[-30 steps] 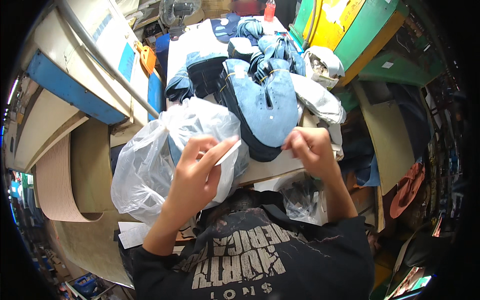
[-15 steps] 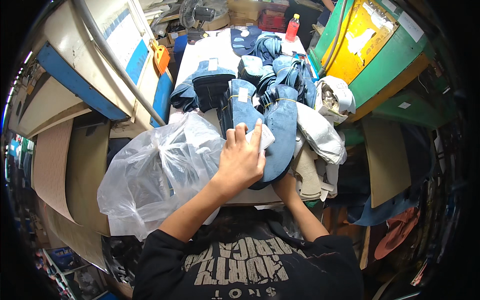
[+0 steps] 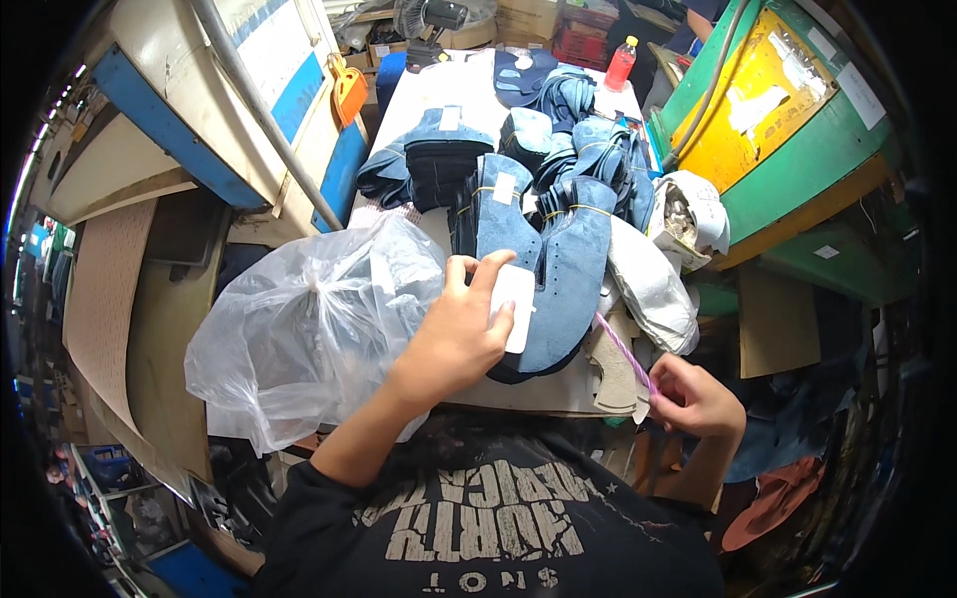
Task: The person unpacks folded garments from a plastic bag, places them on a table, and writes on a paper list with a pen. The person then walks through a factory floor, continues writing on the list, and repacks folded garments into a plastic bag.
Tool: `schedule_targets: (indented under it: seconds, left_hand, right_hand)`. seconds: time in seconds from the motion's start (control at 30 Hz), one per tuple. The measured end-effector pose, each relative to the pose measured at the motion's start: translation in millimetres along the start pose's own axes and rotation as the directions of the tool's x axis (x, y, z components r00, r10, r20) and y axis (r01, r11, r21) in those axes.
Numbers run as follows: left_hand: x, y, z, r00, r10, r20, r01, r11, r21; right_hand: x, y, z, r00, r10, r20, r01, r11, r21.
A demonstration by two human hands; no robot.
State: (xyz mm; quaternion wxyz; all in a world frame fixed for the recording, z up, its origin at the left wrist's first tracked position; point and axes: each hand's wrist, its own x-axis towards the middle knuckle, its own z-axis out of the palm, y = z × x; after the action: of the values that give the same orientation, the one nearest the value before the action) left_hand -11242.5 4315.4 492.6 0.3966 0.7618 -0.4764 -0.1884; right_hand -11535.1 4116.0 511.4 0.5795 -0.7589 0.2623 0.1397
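Stacked blue U-shaped suede pieces (image 3: pixel 570 299), bound with yellow bands (image 3: pixel 595 208), lie near the front edge of the white tabletop (image 3: pixel 449 85) in the head view. Over them, the left hand (image 3: pixel 459 324) has a narrow grip on a white round-cornered card (image 3: pixel 517 297). The right hand (image 3: pixel 700 399), right of the stack, pinches a slim pink-purple striped stick (image 3: pixel 628 355). A gathered translucent plastic bag (image 3: pixel 319 329) lies to the left, its contents unclear. A white open-mouthed bag (image 3: pixel 711 207) holds crumpled pale material (image 3: pixel 678 211); a yellow-capped clear bottle (image 3: pixel 621 62) contains red liquid (image 3: pixel 617 75).
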Motion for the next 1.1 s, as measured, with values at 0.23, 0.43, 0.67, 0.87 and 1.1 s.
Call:
schedule_targets:
  seconds: [0.23,0.43,0.67,0.87,1.1]
  left_hand:
    - [-13,1,12,0.997,-0.067,0.039,0.072,0.988,-0.135]
    - [-28,-4,31,0.999,0.003,-0.048,-0.015,0.963,-0.269]
    - [-43,10,31,0.969,0.22,-0.115,-0.246,0.913,-0.325]
    - [-65,8,26,0.883,0.332,-0.332,-0.422,0.871,-0.252]
    - [-93,-9,-1,0.902,0.413,-0.128,-0.416,0.748,-0.517]
  right_hand:
    - [-19,-19,-6,0.94,0.04,-0.339,-0.127,0.963,-0.238]
    - [-29,-13,-29,0.664,-0.289,-0.69,0.081,0.945,-0.318]
    - [45,-39,18,0.75,-0.427,-0.506,0.472,0.881,-0.045]
    - [104,-69,82,0.758,-0.623,-0.192,0.652,0.711,0.265]
    - [77,-61,31,0.628,-0.778,0.0,0.753,0.607,0.254]
